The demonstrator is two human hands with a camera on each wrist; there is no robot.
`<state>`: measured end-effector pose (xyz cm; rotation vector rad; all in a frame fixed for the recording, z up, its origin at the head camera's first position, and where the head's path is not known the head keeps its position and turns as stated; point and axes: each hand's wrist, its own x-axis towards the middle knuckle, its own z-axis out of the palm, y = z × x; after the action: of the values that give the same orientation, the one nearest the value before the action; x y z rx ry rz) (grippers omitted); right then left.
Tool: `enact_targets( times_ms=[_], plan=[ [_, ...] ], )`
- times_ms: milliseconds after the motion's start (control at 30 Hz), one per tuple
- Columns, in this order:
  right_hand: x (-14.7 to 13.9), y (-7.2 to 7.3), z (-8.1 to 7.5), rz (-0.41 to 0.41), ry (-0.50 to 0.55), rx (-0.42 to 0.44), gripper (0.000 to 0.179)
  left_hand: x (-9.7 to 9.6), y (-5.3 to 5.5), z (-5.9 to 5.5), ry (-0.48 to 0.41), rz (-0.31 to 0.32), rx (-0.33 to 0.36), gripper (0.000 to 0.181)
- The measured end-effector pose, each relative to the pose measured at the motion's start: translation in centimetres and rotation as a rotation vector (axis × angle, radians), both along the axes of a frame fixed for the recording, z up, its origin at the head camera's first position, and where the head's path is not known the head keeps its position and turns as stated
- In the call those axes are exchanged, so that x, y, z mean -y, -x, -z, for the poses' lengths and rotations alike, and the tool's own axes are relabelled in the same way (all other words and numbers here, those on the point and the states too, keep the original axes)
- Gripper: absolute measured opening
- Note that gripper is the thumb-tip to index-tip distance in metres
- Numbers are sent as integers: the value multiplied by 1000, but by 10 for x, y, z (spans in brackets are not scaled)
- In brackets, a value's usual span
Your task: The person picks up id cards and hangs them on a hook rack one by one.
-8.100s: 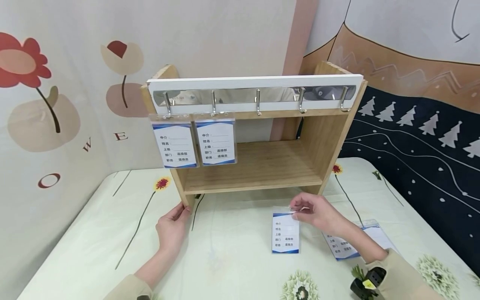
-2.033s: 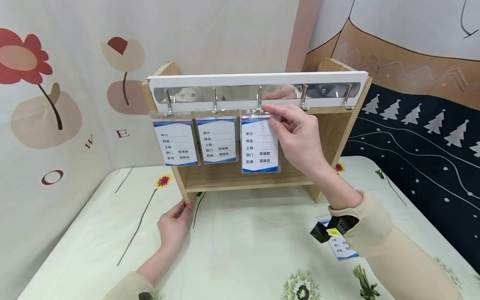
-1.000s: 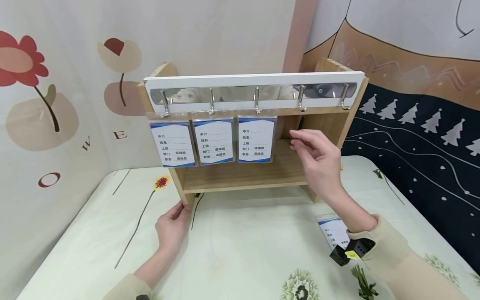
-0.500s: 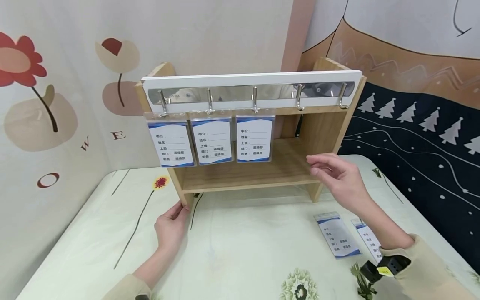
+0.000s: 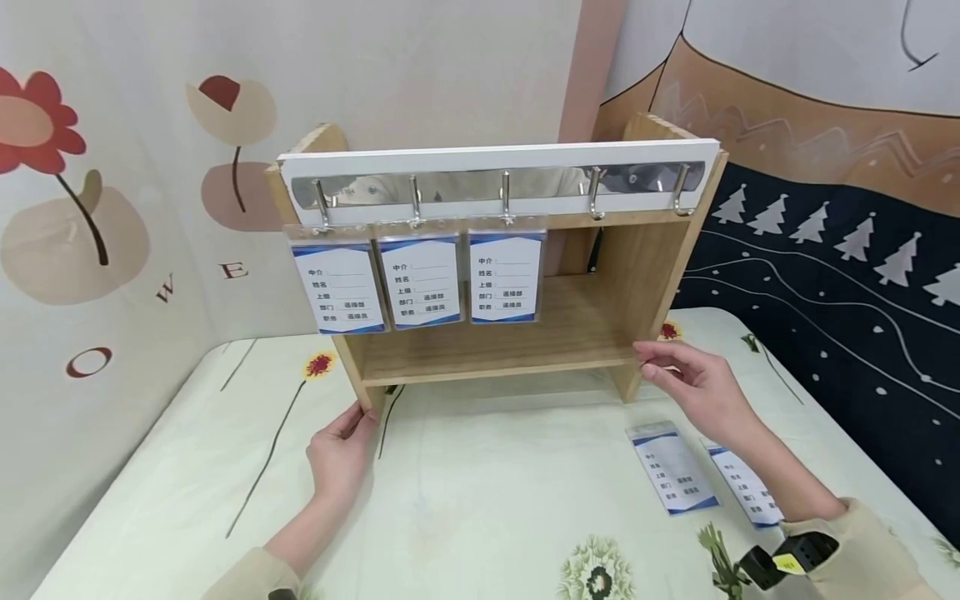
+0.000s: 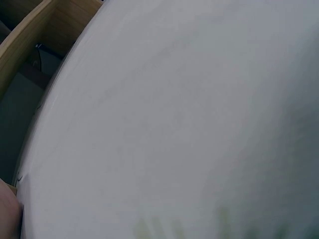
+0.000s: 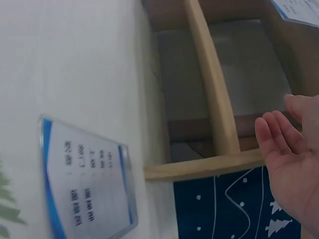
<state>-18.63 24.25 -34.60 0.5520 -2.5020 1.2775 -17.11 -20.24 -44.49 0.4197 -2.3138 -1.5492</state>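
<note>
My left hand (image 5: pixel 339 458) pinches the lower left leg of a small wooden shelf (image 5: pixel 495 358). In the left wrist view only an edge of that hand (image 6: pixel 7 211) shows. Along the shelf's top runs a white hook rack (image 5: pixel 465 154) with several metal hooks. Three clear-sleeved name badges hang from its left hooks: a left badge (image 5: pixel 341 287), a middle badge (image 5: pixel 422 282) and a right badge (image 5: pixel 506 277). Beside the shelf's lower right side is my right hand (image 5: pixel 708 396), holding nothing, its fingers loosely bent. The right wrist view shows the same hand (image 7: pixel 294 164) near the shelf's side.
Two more badges lie on the tablecloth at the right: a nearer whole badge (image 5: pixel 672 468) and a second badge (image 5: pixel 744 485) partly behind my right forearm. The pale tablecloth (image 5: pixel 465 500) has printed flowers. Patterned curtains (image 5: pixel 450 67) stand behind the shelf.
My right hand took a badge from the table, hung it on the third hook and let go. Since then it has moved down and right. The left hand stays on the shelf leg.
</note>
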Motion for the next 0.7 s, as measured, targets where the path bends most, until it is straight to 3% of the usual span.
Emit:
enact_targets(
  times_ms=[433,700],
  plan=[
    [-31,4,27,23,-128,171,36,0,1,0,-6,-4,-10,39],
    [-43,4,46,32,-126,233,43,0,1,1,-1,-5,-16,39]
  ],
)
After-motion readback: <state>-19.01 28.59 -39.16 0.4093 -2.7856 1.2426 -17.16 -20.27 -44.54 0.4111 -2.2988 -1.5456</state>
